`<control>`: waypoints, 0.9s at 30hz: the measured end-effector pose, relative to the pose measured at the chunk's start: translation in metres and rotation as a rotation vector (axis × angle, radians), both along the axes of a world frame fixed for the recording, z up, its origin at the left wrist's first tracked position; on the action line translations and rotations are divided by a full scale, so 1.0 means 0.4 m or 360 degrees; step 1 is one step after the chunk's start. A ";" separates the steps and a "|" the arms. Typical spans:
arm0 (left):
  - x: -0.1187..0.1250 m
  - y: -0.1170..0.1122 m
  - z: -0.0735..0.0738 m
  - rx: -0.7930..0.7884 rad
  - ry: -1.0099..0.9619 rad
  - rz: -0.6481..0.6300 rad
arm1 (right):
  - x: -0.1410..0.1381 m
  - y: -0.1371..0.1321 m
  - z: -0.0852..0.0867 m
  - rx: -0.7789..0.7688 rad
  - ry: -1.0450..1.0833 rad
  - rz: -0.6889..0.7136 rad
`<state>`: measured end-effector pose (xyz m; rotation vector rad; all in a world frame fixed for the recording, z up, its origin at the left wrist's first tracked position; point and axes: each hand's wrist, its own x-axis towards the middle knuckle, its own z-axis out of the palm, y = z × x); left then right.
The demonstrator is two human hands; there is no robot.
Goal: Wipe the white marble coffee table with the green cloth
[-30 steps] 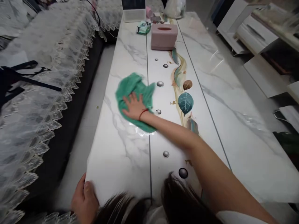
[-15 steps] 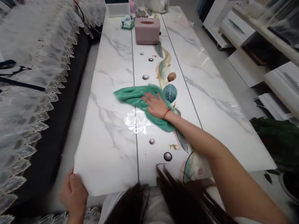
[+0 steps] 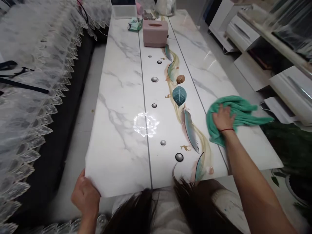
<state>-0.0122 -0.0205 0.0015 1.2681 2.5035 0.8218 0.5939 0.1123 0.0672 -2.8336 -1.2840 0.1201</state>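
Note:
A crumpled green cleaning cloth [image 3: 240,112] lies on the right part of the white marble-patterned table [image 3: 122,136], its tail hanging past the right edge. My right hand [image 3: 223,118] presses down on the cloth, fingers bent into it and slightly apart; a thin red band circles the wrist. At the near left corner of the table, my left hand [image 3: 86,193] is closed around the edge, thumb uppermost. Leaves, feathers and grey dots are printed along the table's middle strip.
Toward the far end stand a pink tissue box [image 3: 155,33], a green-and-white packet [image 3: 135,24] and a clear container [image 3: 124,11]. A lace-covered sofa [image 3: 48,42] runs along the left. White cabinets [image 3: 243,31] and a potted plant [image 3: 292,143] are on the right.
My right hand has swept the green cloth from the table's middle strip to its right side. My left hand has stayed at the near left corner.

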 end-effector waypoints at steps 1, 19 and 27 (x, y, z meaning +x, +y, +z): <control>0.003 -0.001 0.001 0.0001 0.0007 -0.0014 | -0.079 0.027 -0.006 0.0002 0.0015 0.0183; 0.001 0.023 -0.034 0.0548 -0.0163 0.0042 | -0.812 0.012 -0.001 -0.0091 0.0204 0.2633; 0.030 0.051 -0.002 0.0617 -0.0101 0.0280 | -0.070 -0.048 -0.003 -0.0068 0.0260 0.0887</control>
